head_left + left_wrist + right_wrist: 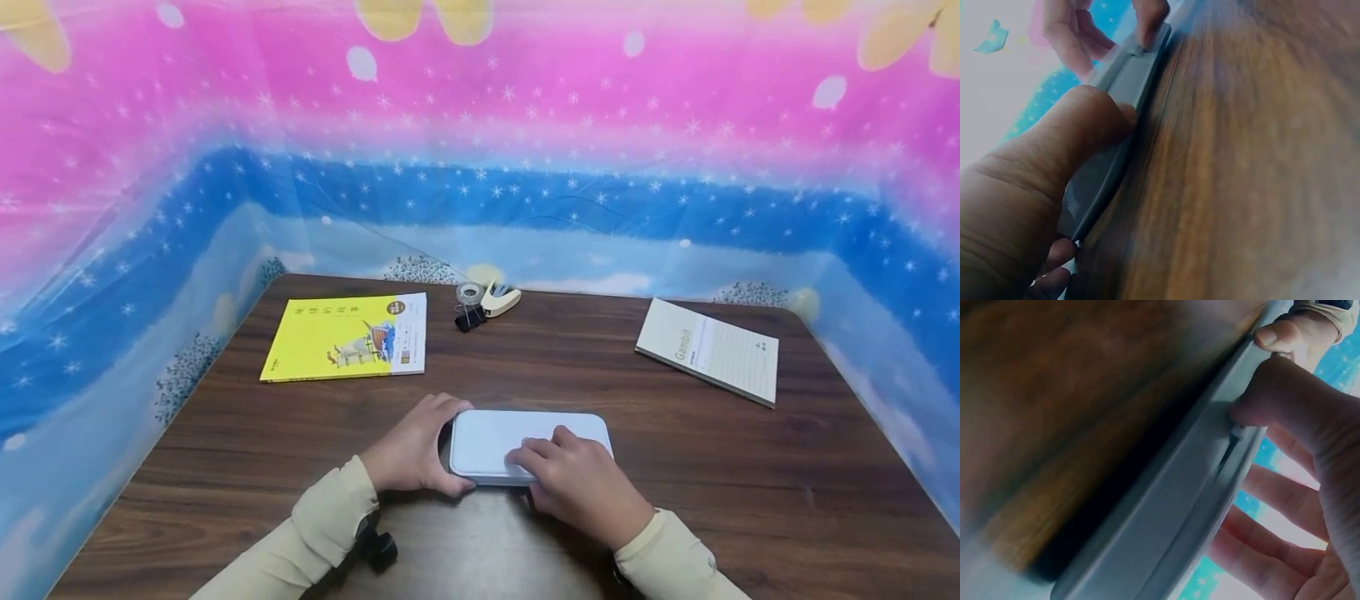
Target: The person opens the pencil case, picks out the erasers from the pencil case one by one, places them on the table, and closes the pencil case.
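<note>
A white case (483,442) with rounded corners lies flat on the table in front of me. My left hand (412,446) grips its left end, thumb on the near side and fingers round the far corner. My right hand (581,479) is over its right half, fingers above the lid and thumb at the near side. In the right wrist view that thumb (1260,403) presses by a small tab (1237,431) on the case's side, beside a narrow dark seam. The left wrist view shows the case's grey-white side (1132,81) edge-on. What is inside is hidden.
A yellow book (330,337) lies at the back left of the wooden table (262,492). At the back middle are a tape roll (469,293), a black binder clip (470,318) and a cream stapler (501,298). A cream notebook (708,350) lies at the back right.
</note>
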Available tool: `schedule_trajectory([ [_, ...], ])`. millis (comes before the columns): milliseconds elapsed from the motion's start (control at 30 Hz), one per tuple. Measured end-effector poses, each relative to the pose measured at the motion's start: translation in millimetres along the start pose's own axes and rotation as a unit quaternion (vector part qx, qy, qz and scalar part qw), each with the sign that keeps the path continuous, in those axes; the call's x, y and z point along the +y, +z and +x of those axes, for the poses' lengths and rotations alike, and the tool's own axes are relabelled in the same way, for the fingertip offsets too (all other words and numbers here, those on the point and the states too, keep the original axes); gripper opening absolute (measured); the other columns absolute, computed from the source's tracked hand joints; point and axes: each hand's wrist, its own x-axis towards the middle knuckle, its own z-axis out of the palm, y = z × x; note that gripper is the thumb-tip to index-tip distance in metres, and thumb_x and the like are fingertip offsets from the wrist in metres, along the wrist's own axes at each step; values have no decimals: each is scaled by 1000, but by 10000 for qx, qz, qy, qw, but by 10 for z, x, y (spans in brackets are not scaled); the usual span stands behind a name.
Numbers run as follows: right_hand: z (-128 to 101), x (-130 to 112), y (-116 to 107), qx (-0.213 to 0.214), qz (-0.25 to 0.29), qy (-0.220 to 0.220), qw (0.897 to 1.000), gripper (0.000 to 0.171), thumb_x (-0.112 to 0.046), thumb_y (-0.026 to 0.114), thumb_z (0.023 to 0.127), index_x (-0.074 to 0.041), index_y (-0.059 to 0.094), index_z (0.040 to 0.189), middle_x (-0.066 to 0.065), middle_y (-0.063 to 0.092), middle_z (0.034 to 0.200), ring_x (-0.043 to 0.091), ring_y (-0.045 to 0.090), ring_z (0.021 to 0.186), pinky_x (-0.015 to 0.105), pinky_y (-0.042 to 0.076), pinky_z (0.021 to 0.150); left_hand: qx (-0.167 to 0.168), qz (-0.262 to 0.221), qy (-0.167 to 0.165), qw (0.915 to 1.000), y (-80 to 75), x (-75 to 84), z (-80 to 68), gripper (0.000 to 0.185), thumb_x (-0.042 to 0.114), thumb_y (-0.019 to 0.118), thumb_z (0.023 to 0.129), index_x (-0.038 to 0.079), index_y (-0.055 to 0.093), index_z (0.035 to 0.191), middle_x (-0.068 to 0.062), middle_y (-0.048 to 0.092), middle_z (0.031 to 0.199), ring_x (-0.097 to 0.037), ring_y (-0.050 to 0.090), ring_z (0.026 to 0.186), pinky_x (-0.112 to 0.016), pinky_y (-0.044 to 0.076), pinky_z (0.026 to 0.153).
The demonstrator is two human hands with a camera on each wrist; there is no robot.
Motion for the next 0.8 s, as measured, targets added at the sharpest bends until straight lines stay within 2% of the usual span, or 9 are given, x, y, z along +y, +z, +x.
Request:
schedule_trajectory([
  [133,10,35,-16,-80,29,-70,9999,32,-16,87,76,-20,77,106,-4,77,100,18,64,76,30,58,54,20,30,28,10000,-8,-15,-7,97,47,98,66,12,55,145,0,58,134,-16,49,120,-42,53,106],
  [267,-6,109,-66,-26,190,-98,9998,33,-22,92,76,-21,79,106,-6,78,101,14,66,78,28,59,58,-26,-144,78,9999,2,-60,-23,98,48,97,69,15,51,149,1,56,136,-17,48,123,-45,51,108],
  [400,-3,265,-155,641,268,-180,9974,32,-24,94,75,-20,80,103,-7,79,96,12,62,73,27,56,56,-29,-517,25,9987,2,-97,-39,106,46,96,73,17,42,159,-4,54,140,-22,49,126,-52,50,109],
  [500,-13,434,-225,1150,326,-59,9928,28,-20,94,76,-16,81,100,-5,79,92,12,59,70,26,52,55,29,-800,-22,9968,4,-114,-61,117,42,97,74,18,28,165,-10,53,147,-27,52,131,-56,47,114],
  [600,-69,635,-267,1371,585,525,9874,21,-15,92,80,-14,82,98,-3,79,92,11,60,73,26,47,58,127,-1067,59,9942,20,-125,-68,122,37,99,73,16,20,164,-14,56,151,-30,56,134,-56,43,119],
  [667,-114,766,-262,1448,874,1070,9798,19,-10,90,84,-13,83,101,-2,78,93,10,59,74,24,47,59,226,-1177,75,9928,23,-132,-77,118,35,100,73,18,21,160,-14,59,150,-30,58,135,-55,42,120],
  [733,-160,883,-229,1501,1254,1712,9656,19,-5,86,87,-12,84,105,-2,76,95,9,57,74,22,46,59,323,-1181,119,9924,20,-140,-86,112,34,100,72,18,26,155,-13,61,150,-29,60,135,-55,41,121],
  [800,-203,978,-179,1527,1625,2303,9472,22,-2,82,91,-12,84,110,0,73,98,11,56,74,19,45,57,368,-1134,149,9928,14,-149,-92,105,35,99,73,18,31,151,-11,61,150,-28,60,136,-55,40,121],
])
